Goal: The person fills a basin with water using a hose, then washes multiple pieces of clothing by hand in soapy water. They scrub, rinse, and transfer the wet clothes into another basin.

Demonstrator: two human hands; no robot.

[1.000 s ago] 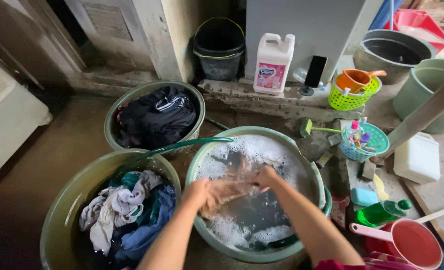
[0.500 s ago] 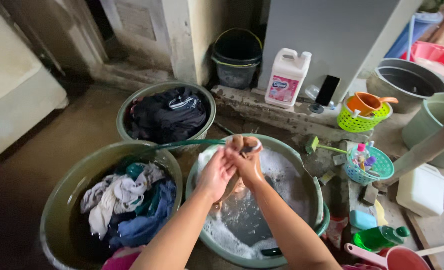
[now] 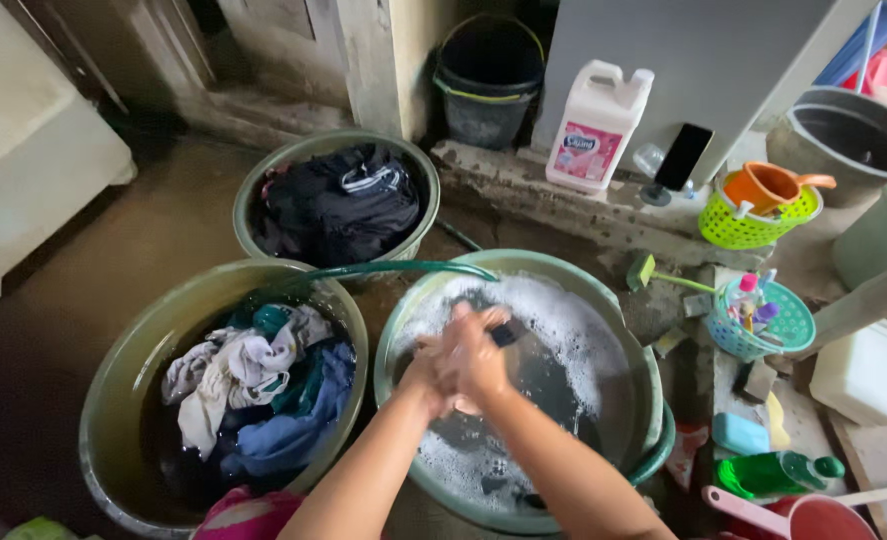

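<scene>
— What fills the scene around the hands?

— Three green basins on a wet floor (image 3: pixel 94 260). The soapy basin (image 3: pixel 614 310) sits directly beneath the hands; a basin of soaking light and blue laundry (image 3: pixel 144 340) lies to their left; a basin of dark clothes (image 3: pixel 339 205) stands beyond them, further left.

— And the hands themselves?

— The left hand (image 3: pixel 426 372) and right hand (image 3: pixel 479 355) are pressed together above the suds, fingers curled closed around a dark garment (image 3: pixel 505 335) whose end pokes out just past the right hand.

— Smaller items?

— A white detergent jug (image 3: pixel 598 125) stands well beyond the hands on a concrete ledge (image 3: pixel 524 185); a teal basket (image 3: pixel 769 320) sits to their right; a green bottle (image 3: pixel 776 472) lies near the right forearm.
</scene>
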